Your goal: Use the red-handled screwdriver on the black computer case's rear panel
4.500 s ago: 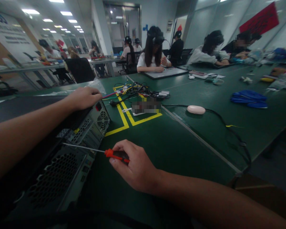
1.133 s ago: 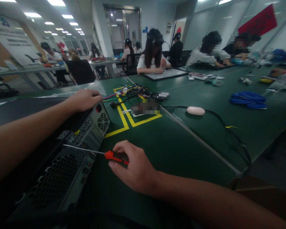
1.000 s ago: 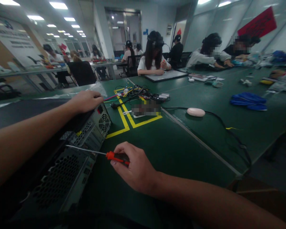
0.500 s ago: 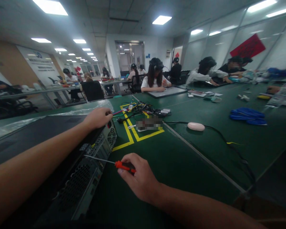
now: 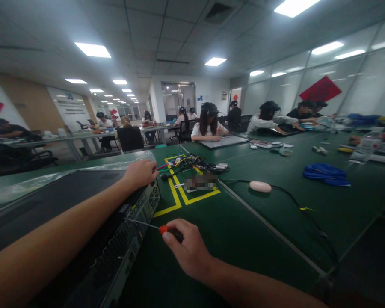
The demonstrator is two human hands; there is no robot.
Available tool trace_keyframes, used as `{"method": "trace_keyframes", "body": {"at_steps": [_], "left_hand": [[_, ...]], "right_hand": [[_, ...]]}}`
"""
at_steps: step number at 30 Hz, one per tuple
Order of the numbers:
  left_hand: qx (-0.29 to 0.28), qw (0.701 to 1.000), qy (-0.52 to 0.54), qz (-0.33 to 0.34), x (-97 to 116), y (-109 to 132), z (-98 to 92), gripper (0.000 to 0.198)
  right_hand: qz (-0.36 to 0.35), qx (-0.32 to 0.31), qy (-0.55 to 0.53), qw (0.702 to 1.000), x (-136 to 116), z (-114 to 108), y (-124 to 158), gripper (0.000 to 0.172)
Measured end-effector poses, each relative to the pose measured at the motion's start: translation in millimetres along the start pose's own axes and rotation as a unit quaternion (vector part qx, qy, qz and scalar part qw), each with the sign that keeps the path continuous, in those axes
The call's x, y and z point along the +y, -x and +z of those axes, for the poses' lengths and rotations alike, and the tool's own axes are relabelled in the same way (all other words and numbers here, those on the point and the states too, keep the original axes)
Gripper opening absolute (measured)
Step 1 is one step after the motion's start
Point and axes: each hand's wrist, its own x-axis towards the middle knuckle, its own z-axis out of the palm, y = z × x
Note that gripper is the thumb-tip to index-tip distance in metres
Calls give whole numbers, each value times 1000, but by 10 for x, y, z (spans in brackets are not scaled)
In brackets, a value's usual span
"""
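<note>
A black computer case lies flat at the left, its metal rear panel with vents facing right. My left hand is closed over the far rear corner of the case, fingers bent down round the edge. In my right hand is a screwdriver with a red and black handle, held between thumb and fingers. Its long shaft points left and the tip meets the rear edge of the case. Whether the tip sits in a screw I cannot make out.
Tangled cables lie beyond the case near yellow tape on the green table. To the right are a pink oval object on a black cord and a blue bundle. Clear plastic sheeting lies behind the case. Several people sit farther back.
The view has tilted upward, so the scene sits lower in the picture. My right hand has turned a little with the screwdriver; my left hand stays on the corner of the case.
</note>
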Motion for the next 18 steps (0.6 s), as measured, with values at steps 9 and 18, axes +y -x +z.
{"method": "trace_keyframes", "body": {"at_steps": [9,18], "left_hand": [[-4,998,40,-44,-1,35,-33,35],[1,998,46,-42,-8,18,-6,36]], "right_hand": [[21,-11,-17,1000,-43,-9,3,13],[16,-1,-17,1000,-6,15,11,11]]}}
